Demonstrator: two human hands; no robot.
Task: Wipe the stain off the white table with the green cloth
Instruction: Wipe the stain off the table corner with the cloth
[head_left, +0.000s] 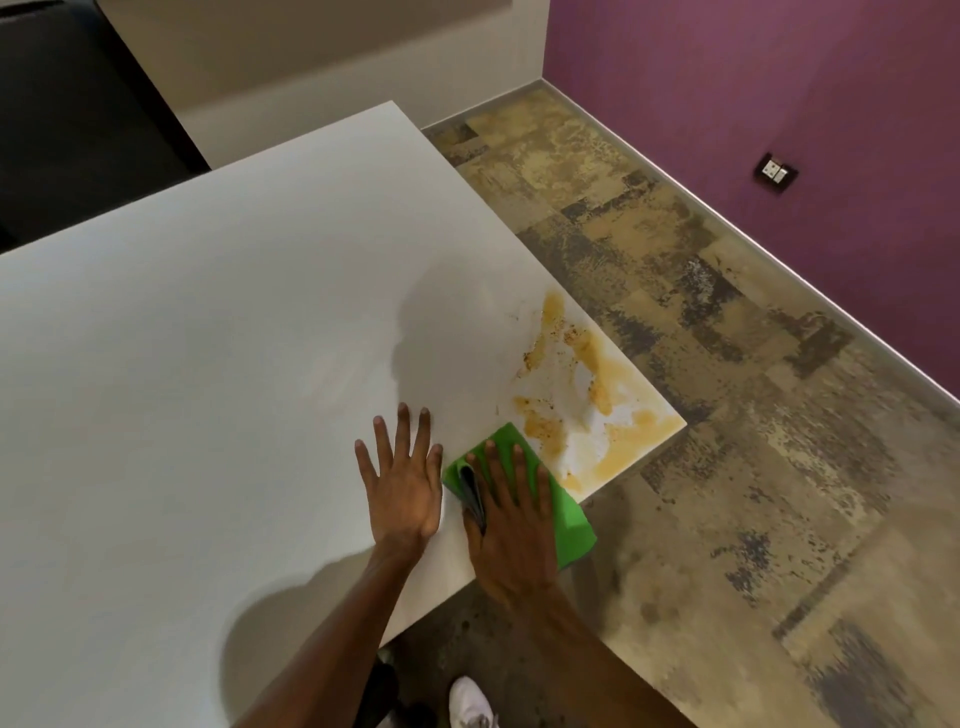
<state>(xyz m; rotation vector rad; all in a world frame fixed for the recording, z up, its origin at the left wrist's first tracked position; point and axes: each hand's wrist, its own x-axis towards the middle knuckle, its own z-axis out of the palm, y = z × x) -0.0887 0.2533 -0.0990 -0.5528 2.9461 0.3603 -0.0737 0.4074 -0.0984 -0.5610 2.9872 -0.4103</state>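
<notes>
- The stain (582, 395) is what I go by: orange-brown smears and specks over the near right corner of the white table (208, 364), reaching the corner's edges. A paler patch sits in its middle, but most of it is plainly still there.
- The green cloth (566, 514) lies folded at the stain's near edge, its far tip just touching the smears, its near corner hanging off the table's edge.
- My right hand (511, 525) is flat on the cloth, fingers spread and pressing down, not pinching; a dark fold shows at the cloth's left side by the thumb.
- My left hand (402, 480) is flat on bare table just beside the cloth, fingers splayed, holding nothing. It looks like a brace.
- I judge the wiping is barely started.
- Next I would push the cloth forward and rightward through the smears with steady pressure, careful not to sweep residue onto the mottled floor (727, 415).
</notes>
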